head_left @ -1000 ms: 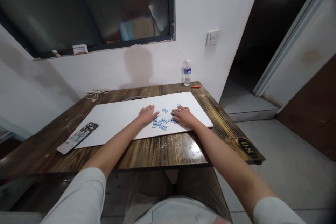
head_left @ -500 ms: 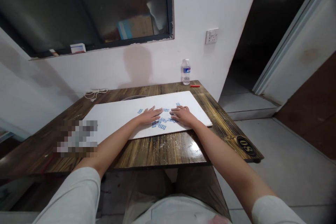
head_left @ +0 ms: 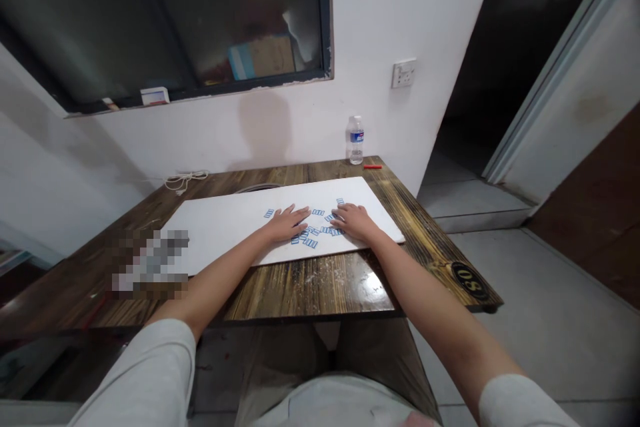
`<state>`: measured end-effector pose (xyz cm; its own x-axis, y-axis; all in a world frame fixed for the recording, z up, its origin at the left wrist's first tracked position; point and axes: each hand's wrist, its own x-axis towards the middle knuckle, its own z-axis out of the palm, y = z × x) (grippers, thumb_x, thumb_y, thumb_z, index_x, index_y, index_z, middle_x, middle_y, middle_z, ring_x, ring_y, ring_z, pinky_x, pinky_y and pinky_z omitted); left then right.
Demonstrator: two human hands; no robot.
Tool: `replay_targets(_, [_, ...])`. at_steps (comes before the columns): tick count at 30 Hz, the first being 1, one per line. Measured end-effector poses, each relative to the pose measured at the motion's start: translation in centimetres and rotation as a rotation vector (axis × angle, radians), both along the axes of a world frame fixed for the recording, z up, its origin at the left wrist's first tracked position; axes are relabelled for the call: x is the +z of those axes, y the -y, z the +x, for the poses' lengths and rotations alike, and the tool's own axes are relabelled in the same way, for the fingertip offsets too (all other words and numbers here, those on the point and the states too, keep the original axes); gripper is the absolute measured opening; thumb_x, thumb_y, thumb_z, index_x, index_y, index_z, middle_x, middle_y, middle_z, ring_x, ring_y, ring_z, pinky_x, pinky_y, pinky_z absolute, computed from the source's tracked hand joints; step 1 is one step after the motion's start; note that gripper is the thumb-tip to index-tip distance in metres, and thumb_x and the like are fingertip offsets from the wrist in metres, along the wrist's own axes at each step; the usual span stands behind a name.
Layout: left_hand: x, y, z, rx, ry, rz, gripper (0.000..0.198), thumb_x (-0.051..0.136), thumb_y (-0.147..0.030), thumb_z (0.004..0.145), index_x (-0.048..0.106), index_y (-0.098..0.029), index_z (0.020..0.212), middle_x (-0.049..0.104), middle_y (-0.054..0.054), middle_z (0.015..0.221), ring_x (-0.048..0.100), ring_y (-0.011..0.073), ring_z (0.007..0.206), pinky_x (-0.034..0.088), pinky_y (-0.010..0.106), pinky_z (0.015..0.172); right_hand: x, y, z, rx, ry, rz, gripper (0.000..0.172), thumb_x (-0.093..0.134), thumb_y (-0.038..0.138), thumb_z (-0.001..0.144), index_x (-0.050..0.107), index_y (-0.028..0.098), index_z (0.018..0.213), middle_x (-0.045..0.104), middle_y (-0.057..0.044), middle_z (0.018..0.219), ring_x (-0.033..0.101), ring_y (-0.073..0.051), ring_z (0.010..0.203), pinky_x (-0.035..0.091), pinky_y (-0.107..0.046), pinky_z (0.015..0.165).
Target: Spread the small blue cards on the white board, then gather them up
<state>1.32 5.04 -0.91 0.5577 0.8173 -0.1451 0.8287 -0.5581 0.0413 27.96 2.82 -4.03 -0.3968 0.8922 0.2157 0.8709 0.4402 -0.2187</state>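
Several small blue-and-white tiles point(head_left: 311, 232) lie scattered on a white board point(head_left: 220, 227) that rests on a dark wooden table point(head_left: 300, 287). My left hand point(head_left: 287, 221) lies flat on the tiles with its fingers stretched out. My right hand point(head_left: 354, 220) also lies flat, fingers spread, on the right side of the pile. One tile point(head_left: 269, 213) sits apart to the left of my left hand. Neither hand grips anything.
A water bottle point(head_left: 355, 140) and a small red object point(head_left: 373, 166) stand at the table's far right by the wall. A white cable point(head_left: 184, 179) lies at the far left. A blurred flat item point(head_left: 149, 265) sits on the board's near left corner. An open doorway is at the right.
Both hands have slid over the tiles; my left hand moved slightly right and forward, uncovering a tile at its left. The tiles have shifted about.
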Motion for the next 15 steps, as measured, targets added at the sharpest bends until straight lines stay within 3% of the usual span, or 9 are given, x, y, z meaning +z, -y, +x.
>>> replay_targets(4, [0.2, 0.1, -0.1, -0.003, 0.018, 0.018, 0.058, 0.024, -0.060, 0.096, 0.030, -0.038, 0.150, 0.023, 0.001, 0.160, 0.018, 0.0357, 0.146, 0.020, 0.064, 0.110, 0.5, 0.1, 0.3, 0.018, -0.031, -0.013, 0.038, 0.043, 0.049, 0.096, 0.065, 0.029, 0.120, 0.061, -0.008, 0.130, 0.050, -0.027, 0.120, 0.035, -0.042, 0.096])
replay_targets(10, [0.5, 2.4, 0.9, 0.018, 0.202, 0.250, 0.051, 0.031, -0.048, 0.098, 0.044, -0.029, 0.143, 0.038, 0.004, 0.154, 0.031, 0.0266, 0.143, 0.027, 0.049, 0.112, 1.5, 0.2, 1.0, 0.054, -0.012, -0.044, 0.038, 0.035, 0.038, 0.100, 0.073, 0.028, 0.101, 0.069, -0.006, 0.115, 0.056, -0.023, 0.110, 0.035, -0.036, 0.093])
replay_targets(15, [0.5, 5.4, 1.4, -0.020, 0.349, 0.309, 0.041, 0.036, -0.043, 0.097, 0.066, -0.025, 0.118, 0.063, 0.003, 0.131, 0.053, 0.0219, 0.125, 0.038, 0.042, 0.105, 0.8, -0.3, 1.4, -0.056, -0.063, 0.033, 0.041, 0.035, 0.035, 0.100, 0.057, 0.024, 0.132, 0.050, -0.008, 0.145, 0.039, -0.027, 0.133, 0.031, -0.041, 0.105])
